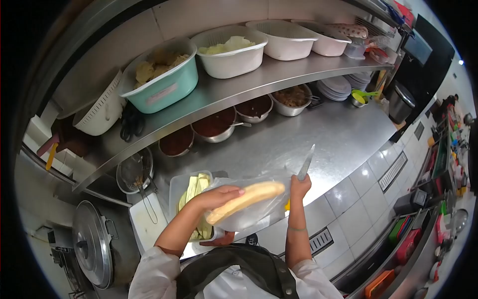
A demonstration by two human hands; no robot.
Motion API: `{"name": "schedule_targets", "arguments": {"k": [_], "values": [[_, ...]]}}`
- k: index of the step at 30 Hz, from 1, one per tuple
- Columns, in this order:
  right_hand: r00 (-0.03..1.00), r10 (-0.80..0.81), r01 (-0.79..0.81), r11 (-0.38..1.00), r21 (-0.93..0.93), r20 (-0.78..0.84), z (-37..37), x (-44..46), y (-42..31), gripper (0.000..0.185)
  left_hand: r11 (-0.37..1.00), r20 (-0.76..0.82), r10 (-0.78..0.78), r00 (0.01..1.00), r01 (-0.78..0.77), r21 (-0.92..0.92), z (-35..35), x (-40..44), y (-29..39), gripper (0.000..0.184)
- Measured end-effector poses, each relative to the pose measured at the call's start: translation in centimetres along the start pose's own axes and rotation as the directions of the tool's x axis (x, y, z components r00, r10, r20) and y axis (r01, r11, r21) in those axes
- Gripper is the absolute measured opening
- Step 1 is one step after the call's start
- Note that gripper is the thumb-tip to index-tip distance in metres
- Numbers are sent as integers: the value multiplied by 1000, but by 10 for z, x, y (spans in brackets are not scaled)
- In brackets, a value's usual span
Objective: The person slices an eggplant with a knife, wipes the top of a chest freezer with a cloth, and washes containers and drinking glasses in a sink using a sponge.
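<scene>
My left hand is closed on a long, pale golden baguette, held above a clear plastic sheet or bag. In my right hand is a knife, its blade pointing up and away from me. A bit of yellow shows just below that hand; I cannot tell if it is the knife's handle. Beside my left forearm stands a clear plastic tub with long, pale green peeled vegetables, partly hidden by the arm and the baguette.
A steel shelf with plastic tubs crosses above the steel counter. Under it stand metal bowls of red sauce and stacked plates. At left are a strainer, a white cutting board and a large lidded pot.
</scene>
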State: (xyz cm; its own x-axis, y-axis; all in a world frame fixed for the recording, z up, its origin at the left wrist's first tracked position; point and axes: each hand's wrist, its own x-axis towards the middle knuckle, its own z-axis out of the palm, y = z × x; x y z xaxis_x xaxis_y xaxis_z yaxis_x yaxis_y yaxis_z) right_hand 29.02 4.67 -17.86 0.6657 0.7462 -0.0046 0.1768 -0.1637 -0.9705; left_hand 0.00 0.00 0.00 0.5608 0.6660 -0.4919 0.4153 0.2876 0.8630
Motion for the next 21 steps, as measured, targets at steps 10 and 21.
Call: {"name": "schedule_targets", "arguments": {"k": [10,21], "values": [[987,63,-71,996,49,147,34,7,52,43,264,-548,571,611,-769,-581,-12,-47,27,58],[874,-314,140,894,426,371,-17,-131,-161,35,-392,-631,436,641,-496,-775,-10,-180,-67,73]]}}
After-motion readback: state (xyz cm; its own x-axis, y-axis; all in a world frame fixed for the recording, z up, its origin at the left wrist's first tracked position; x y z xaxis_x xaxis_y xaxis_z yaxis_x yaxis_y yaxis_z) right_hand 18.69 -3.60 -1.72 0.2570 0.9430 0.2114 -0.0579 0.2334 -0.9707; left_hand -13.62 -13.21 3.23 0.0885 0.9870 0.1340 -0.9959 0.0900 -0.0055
